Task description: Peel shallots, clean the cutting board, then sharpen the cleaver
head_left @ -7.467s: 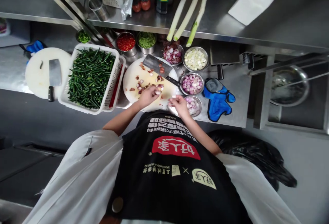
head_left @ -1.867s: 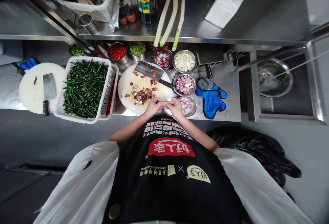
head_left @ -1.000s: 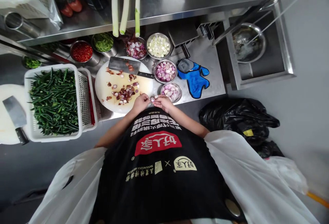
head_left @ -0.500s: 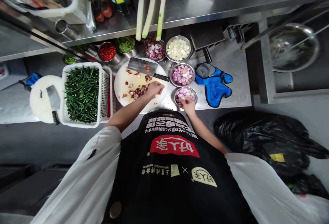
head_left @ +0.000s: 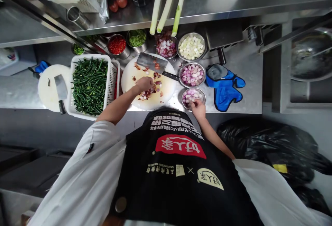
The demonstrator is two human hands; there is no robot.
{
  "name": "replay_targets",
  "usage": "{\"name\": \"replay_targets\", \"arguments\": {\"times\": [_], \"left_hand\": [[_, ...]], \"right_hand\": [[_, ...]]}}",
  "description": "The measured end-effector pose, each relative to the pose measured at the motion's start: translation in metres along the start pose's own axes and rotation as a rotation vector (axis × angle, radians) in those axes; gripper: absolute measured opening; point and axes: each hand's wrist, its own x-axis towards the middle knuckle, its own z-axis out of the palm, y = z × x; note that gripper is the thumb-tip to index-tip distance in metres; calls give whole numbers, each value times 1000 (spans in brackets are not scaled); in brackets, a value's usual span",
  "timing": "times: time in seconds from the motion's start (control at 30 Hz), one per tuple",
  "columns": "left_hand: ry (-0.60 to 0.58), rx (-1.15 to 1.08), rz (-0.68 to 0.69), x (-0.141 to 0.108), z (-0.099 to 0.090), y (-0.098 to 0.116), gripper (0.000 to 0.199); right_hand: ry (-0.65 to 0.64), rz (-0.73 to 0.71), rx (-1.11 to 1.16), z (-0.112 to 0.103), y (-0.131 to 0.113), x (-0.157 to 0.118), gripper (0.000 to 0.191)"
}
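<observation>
My left hand (head_left: 145, 83) is over the round cutting board (head_left: 128, 91), fingers curled closed, beside scattered shallot skins and trimmings (head_left: 149, 94). What it holds, if anything, I cannot make out. At the near edge of a small steel bowl of peeled shallots (head_left: 190, 95), my right hand (head_left: 198, 109) has its fingertips pinched together; whatever lies between them is hidden. A cleaver (head_left: 153, 63) rests across the back of the board, its black handle pointing right. Just behind the small bowl stands a second bowl of peeled shallots (head_left: 192, 75).
Left of the board stands a white basket of green chilies (head_left: 89, 86), then another board with a cleaver (head_left: 61, 86). Blue gloves (head_left: 225, 89) lie right of the bowls. Behind are diced white vegetable (head_left: 191, 47) and chopped red chili (head_left: 117, 45). Leeks (head_left: 166, 6) overhang the shelf.
My left hand has moved left across the board, from its right side to over the trimmings. The right hand stays at the small shallot bowl. The whole view has shifted slightly.
</observation>
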Motion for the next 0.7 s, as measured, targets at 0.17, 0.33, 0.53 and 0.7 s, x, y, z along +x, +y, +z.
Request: {"name": "replay_targets", "arguments": {"times": [0.17,0.33,0.53,0.7], "left_hand": [[-10,205,-114,-35,4,-40,8],[-92,225,-110,-61,14,-63,33],[-72,299,-60,-72,34,-56,44],[-36,166,-11,-76,23,-67,41]], "right_hand": [[-124,-76,121,19,-24,-8,50],[-208,-98,179,35,-45,-11,42],[-271,-86,206,44,-56,-15,43],[-296,-102,222,46,-62,-16,44]]}}
